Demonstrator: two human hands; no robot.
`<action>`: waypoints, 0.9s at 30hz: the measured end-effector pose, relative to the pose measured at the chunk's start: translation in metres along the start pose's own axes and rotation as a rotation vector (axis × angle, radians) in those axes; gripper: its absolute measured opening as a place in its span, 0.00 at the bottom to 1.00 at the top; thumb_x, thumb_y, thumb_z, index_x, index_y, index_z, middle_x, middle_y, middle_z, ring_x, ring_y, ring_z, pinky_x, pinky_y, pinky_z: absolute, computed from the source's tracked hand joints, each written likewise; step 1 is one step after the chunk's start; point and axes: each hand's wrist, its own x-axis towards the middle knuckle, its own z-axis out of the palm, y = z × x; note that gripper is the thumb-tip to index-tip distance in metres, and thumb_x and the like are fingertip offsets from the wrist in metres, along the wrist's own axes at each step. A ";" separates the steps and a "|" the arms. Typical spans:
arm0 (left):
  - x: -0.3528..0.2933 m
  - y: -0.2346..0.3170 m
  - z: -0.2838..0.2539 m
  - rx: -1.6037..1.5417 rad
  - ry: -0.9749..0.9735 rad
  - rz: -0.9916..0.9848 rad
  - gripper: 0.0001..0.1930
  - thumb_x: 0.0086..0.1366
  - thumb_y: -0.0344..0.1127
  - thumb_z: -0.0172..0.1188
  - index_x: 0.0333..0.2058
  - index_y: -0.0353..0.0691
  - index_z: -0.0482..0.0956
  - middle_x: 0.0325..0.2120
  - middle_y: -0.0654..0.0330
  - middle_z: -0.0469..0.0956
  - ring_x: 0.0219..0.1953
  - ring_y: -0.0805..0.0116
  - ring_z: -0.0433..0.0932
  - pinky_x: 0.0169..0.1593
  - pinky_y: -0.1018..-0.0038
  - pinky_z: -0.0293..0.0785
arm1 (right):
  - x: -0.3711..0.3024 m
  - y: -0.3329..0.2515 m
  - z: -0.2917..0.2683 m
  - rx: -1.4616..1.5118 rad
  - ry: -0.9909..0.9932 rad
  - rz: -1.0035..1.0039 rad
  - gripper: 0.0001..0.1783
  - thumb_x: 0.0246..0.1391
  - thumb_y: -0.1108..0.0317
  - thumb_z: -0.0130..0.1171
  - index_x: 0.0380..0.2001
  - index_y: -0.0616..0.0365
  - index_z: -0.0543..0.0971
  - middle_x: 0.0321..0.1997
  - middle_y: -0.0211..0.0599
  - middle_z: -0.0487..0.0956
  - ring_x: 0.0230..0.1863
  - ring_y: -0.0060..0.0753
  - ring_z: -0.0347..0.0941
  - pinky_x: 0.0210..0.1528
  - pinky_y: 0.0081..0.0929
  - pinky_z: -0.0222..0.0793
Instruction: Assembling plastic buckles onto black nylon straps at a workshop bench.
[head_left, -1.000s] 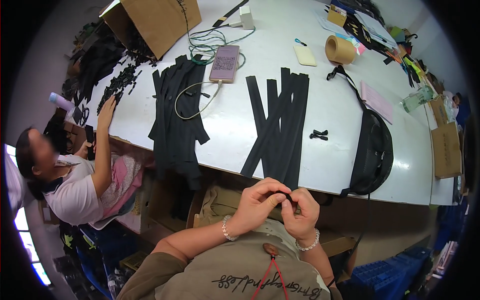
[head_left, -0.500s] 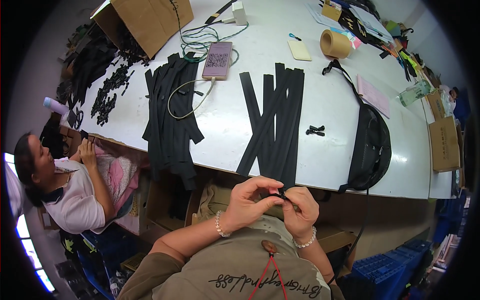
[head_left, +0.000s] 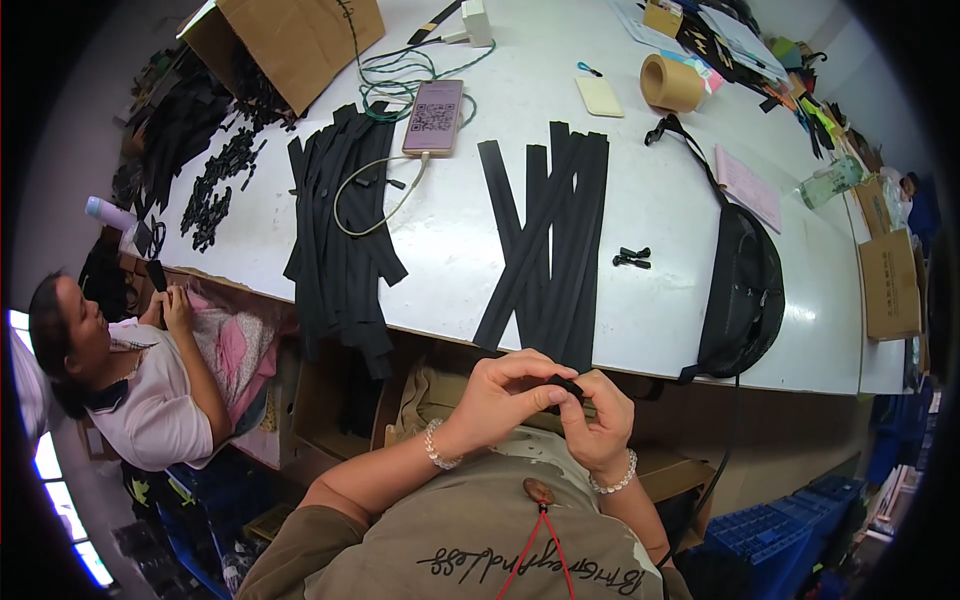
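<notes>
hands worked below the white table edge (head_left: 640,350): left hand (head_left: 500,395) and right hand (head_left: 598,420) both pinched a small black strap piece (head_left: 566,385) between fingertips, assembly evidently unfinished, while fanned flat black straps (head_left: 550,240) lay untouched on the table.

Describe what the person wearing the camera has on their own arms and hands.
Both forearms are bare, with no gloves or long sleeves. The left hand has a beaded, pearl-like bracelet on its wrist. The right hand wears a similar pale beaded bracelet. The olive-brown short sleeve of a T-shirt shows on the left upper arm.
</notes>
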 end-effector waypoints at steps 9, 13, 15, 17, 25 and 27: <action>-0.005 0.001 0.009 -0.068 0.067 -0.031 0.08 0.58 0.21 0.58 0.38 0.31 0.79 0.34 0.59 0.77 0.35 0.77 0.75 0.38 0.82 0.73 | 0.003 0.000 -0.001 -0.089 0.010 -0.089 0.04 0.42 0.79 0.59 0.23 0.62 0.73 0.17 0.36 0.69 0.14 0.31 0.64 0.17 0.24 0.58; -0.006 -0.003 0.011 -0.041 0.091 0.008 0.07 0.58 0.21 0.57 0.36 0.31 0.79 0.34 0.59 0.77 0.36 0.77 0.75 0.39 0.82 0.73 | 0.006 -0.004 -0.003 -0.163 -0.015 -0.143 0.06 0.39 0.79 0.59 0.19 0.61 0.71 0.15 0.34 0.66 0.13 0.32 0.63 0.16 0.26 0.56; -0.006 -0.003 0.012 -0.010 0.091 0.037 0.07 0.58 0.21 0.57 0.36 0.31 0.79 0.34 0.59 0.77 0.36 0.76 0.74 0.39 0.82 0.73 | 0.003 -0.007 0.000 -0.181 -0.008 -0.134 0.07 0.38 0.79 0.59 0.18 0.60 0.70 0.14 0.34 0.66 0.13 0.33 0.63 0.16 0.27 0.56; -0.005 -0.001 0.016 -0.041 0.119 0.032 0.06 0.57 0.21 0.59 0.34 0.32 0.80 0.32 0.59 0.76 0.34 0.76 0.73 0.37 0.82 0.71 | -0.004 -0.011 0.003 -0.099 0.031 0.076 0.08 0.38 0.78 0.59 0.17 0.59 0.69 0.14 0.34 0.65 0.13 0.34 0.63 0.15 0.28 0.56; -0.009 -0.006 0.016 0.086 0.158 0.138 0.06 0.55 0.21 0.60 0.34 0.32 0.80 0.31 0.59 0.75 0.33 0.76 0.72 0.34 0.83 0.68 | -0.009 -0.005 0.011 -0.239 0.121 -0.118 0.09 0.41 0.78 0.59 0.17 0.60 0.68 0.14 0.34 0.64 0.11 0.29 0.59 0.14 0.24 0.53; -0.009 -0.009 0.015 0.085 0.174 0.146 0.06 0.55 0.21 0.61 0.33 0.32 0.80 0.31 0.59 0.75 0.32 0.77 0.72 0.33 0.83 0.68 | -0.010 -0.009 0.012 -0.162 0.123 -0.010 0.09 0.43 0.78 0.58 0.18 0.60 0.68 0.14 0.34 0.65 0.12 0.27 0.59 0.15 0.22 0.53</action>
